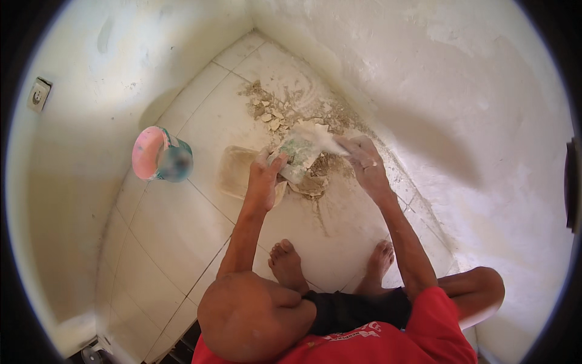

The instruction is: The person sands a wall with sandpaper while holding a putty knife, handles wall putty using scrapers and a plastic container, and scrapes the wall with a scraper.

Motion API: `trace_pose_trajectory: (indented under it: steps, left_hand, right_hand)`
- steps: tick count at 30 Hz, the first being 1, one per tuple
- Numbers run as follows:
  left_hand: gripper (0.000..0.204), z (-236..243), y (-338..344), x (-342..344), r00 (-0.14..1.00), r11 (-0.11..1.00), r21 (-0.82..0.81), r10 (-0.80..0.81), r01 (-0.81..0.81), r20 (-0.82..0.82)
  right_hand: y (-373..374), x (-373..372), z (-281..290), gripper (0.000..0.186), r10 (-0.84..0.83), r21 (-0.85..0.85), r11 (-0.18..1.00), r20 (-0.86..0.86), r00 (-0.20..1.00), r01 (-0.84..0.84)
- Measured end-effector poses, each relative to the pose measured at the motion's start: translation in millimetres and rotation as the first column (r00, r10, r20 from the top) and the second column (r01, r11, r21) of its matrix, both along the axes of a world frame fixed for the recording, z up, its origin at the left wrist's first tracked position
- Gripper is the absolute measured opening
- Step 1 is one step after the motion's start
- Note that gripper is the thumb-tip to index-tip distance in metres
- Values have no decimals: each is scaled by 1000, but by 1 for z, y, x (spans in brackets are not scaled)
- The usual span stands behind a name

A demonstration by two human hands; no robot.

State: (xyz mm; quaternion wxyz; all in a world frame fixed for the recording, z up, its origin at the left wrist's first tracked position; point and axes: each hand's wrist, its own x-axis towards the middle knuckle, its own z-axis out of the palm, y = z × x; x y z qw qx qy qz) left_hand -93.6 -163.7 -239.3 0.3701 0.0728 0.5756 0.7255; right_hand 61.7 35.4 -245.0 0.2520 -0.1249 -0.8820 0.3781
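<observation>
Between my hands is a crumpled, whitish plastic bag [298, 151] with a greenish patch, smeared with white powder. My left hand [265, 176] has its fingers closed on the bag's left side. Gripping a pale stretched corner of the same bag is my right hand [365, 159], dusted white. What lies inside the bag I cannot make out. Just left of my left hand, partly behind it, a shallow translucent plastic tub [235, 171] sits on the floor. Below the bag lies a brownish clump of debris [312, 185].
Broken plaster chips and dust [273, 115] spread over the tiled floor [170, 224] toward the corner. A pink and teal bucket [148, 151] stands at the left. Plastered walls [424, 73] close in on both sides, with a socket [39, 94] on the left one. My bare feet [286, 264] are near.
</observation>
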Motion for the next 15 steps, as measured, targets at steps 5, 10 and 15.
trace_pose_trajectory:
  steps: [5, 10, 15]
  left_hand:
    - [30, -4, 4, -2, 999, 977, 212, -16, 23, -34]
    - [28, -3, 0, 6, 993, 983, 182, 27, -7, -112]
    - [28, 1, 3, 7, 985, 985, 173, 42, -12, -169]
  right_hand:
    - [-3, -2, -13, 57, -100, 401, 913, 45, 994, 74]
    - [2, -3, -15, 54, -182, 343, 927, 58, 982, 151]
    - [28, 17, -36, 34, -362, 531, 823, 218, 906, 201]
